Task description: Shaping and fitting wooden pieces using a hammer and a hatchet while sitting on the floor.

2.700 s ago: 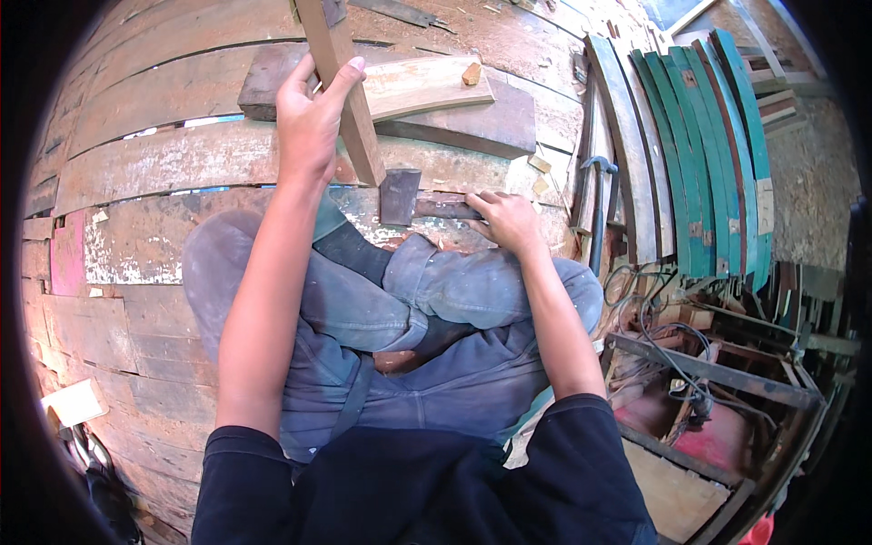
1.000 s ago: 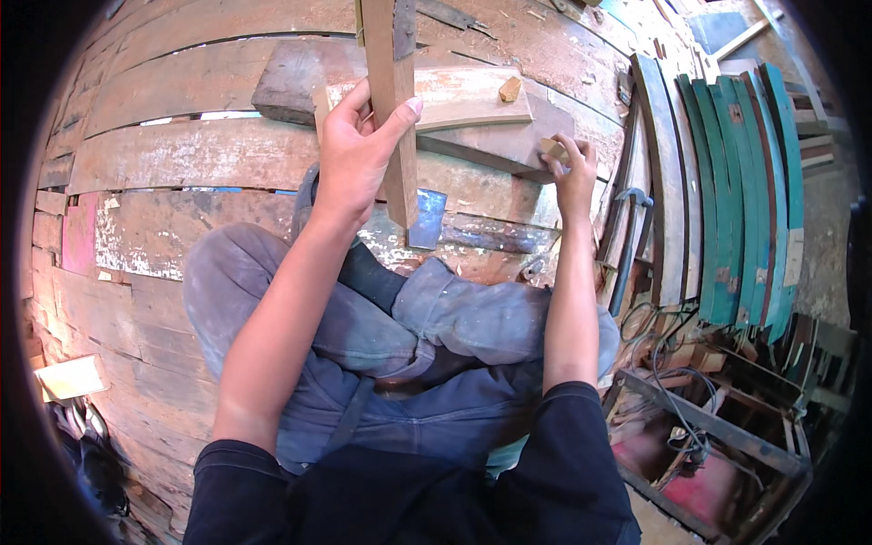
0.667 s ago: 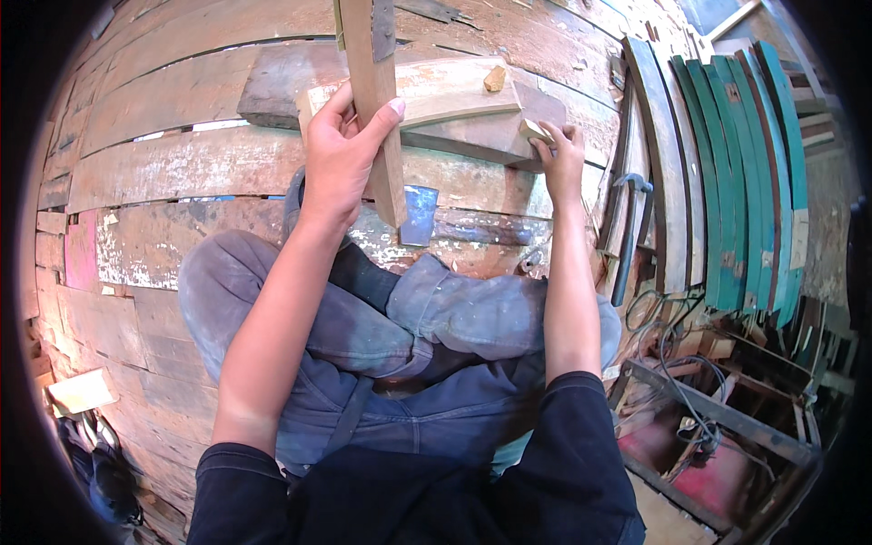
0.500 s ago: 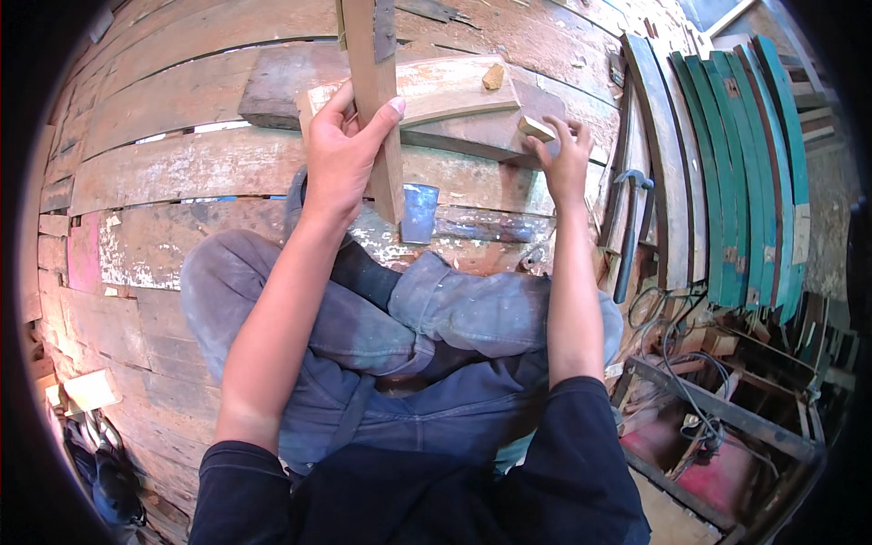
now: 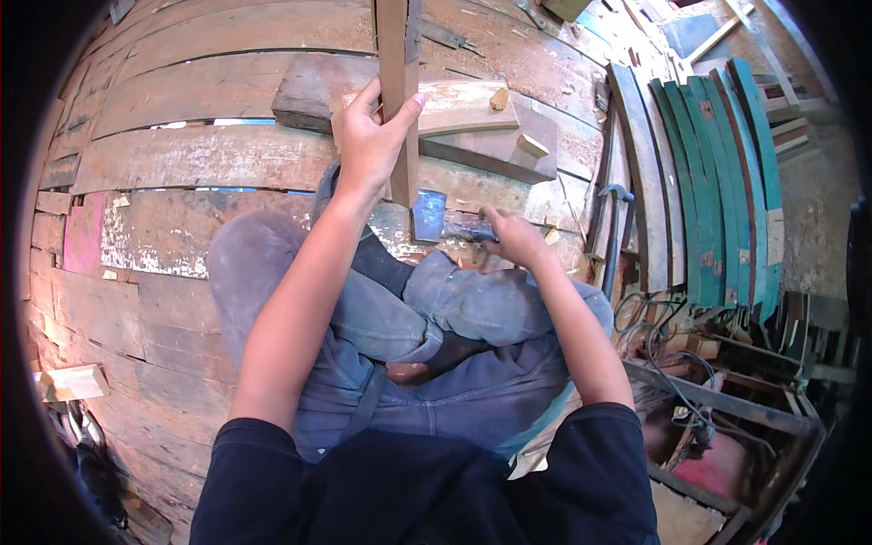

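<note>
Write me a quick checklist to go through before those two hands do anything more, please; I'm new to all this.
1. Left hand has the wooden piece: ok, thumb on one side, fingers on the other.
2. Right hand at the hatchet handle: ok, fingers on it.
3. Firm grip there: cannot tell.
4. Left hand apart from the hatchet head: ok, it sits higher up the wooden piece.
5. Dark beam free of scraps: not ok, a small block lies on it, and a chunk on the pale board.
6. Wooden piece's lower end supported: cannot tell.
</note>
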### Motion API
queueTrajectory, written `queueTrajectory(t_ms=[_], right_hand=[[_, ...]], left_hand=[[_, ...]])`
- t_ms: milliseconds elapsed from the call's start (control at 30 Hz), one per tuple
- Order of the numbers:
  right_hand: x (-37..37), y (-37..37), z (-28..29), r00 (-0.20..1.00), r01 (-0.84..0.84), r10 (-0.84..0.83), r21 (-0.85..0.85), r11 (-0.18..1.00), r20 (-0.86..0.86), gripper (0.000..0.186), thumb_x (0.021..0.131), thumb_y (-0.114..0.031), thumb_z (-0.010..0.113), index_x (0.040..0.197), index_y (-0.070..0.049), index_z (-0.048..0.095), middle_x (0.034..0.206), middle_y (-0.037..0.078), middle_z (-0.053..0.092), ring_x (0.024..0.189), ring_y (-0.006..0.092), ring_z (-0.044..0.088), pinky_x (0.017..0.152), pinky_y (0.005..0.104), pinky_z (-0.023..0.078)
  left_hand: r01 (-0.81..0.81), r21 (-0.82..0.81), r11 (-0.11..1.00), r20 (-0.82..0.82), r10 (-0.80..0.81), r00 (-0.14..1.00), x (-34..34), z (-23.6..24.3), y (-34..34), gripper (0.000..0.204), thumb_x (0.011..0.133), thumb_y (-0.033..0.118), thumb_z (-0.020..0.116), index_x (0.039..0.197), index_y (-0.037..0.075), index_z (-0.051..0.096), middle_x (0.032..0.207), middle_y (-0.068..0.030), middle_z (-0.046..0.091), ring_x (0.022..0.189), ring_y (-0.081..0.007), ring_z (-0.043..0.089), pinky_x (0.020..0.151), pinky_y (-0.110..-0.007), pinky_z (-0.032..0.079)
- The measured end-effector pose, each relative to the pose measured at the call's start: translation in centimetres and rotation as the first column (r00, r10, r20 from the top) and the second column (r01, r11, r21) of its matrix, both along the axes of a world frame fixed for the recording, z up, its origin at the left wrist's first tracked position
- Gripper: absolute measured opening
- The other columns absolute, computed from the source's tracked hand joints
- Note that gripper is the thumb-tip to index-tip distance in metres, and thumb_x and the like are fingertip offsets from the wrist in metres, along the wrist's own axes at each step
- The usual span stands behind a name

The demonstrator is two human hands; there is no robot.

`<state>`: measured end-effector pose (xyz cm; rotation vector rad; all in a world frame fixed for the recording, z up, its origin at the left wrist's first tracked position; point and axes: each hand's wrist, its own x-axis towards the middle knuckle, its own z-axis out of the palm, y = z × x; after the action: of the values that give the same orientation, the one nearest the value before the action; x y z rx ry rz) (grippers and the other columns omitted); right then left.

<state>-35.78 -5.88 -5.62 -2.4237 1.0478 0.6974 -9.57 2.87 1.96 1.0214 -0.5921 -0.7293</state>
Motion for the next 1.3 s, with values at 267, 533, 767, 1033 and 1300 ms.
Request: queueTrajectory(t_ms=[267,533,767,1033,1300], right_hand=[[-3.3,-0.2,-6.2,0.966,-0.244,0.254,-0.445,0.862,-0.038,0.046,0.078,-0.021,0.070,0.117,-0.009,0.051,0.106,0.013,0.063,0.101,0.0331,0.062,0.084,0.0449,0.051],[-4.7,5.0,2.9,0.973,-0.107,0.194,-0.493,0.863,0.127,0.031,0.089,-0.028,0.059,0.111,-0.009,0.051,0.092,0.018,0.066,0.074,0.0382,0.066,0.064,0.0483,0.053],[-3.3,5.2,9.2,0.731,0.441,0.049,-0.527,0.727,0.680,0.023,0.093,-0.019,0.058,0.111,-0.004,0.053,0.084,0.023,0.065,0.076,0.0420,0.064,0.063,0.0504,0.049],[2.1,6.0,15.5,-0.137,0.538,0.034,0.045,0.842,0.990,0.021,0.100,-0.017,0.047,0.109,0.002,0.043,0.071,0.003,0.052,0.052,0.0054,0.046,0.043,0.0191,0.037],[-0.7,3.7,-0.1,0.578,0.737,-0.354,-0.285,0.613,0.735,0.028,0.099,-0.021,0.048,0.104,0.006,0.048,0.082,0.032,0.061,0.077,0.0489,0.060,0.064,0.0528,0.044]], left_hand=[[-0.024,-0.096,0.995,-0.051,0.019,0.999,0.2,-0.8,-0.4,0.028,0.088,0.013,0.069,0.111,-0.002,0.060,0.093,-0.0042,0.064,0.086,-0.0101,0.061,0.079,-0.025,0.048],[-0.182,-0.136,0.974,-0.093,0.170,0.981,4.0,-1.2,1.7,0.021,0.089,0.013,0.068,0.104,0.000,0.060,0.089,-0.0030,0.063,0.080,-0.0100,0.060,0.073,-0.024,0.048],[-0.123,-0.122,0.985,-0.095,0.112,0.989,3.2,-0.8,1.7,0.021,0.089,0.013,0.067,0.104,0.000,0.060,0.089,-0.0030,0.063,0.080,-0.0095,0.059,0.073,-0.024,0.047],[-0.094,-0.145,0.985,-0.134,0.075,0.988,3.4,-1.3,0.7,0.020,0.089,0.013,0.068,0.104,0.002,0.060,0.087,-0.0039,0.063,0.079,-0.0103,0.060,0.072,-0.025,0.048],[-0.079,-0.127,0.989,-0.183,0.055,0.982,2.6,-0.9,0.5,0.018,0.089,0.013,0.068,0.099,0.001,0.061,0.086,-0.0033,0.062,0.082,-0.0096,0.058,0.076,-0.025,0.046]])
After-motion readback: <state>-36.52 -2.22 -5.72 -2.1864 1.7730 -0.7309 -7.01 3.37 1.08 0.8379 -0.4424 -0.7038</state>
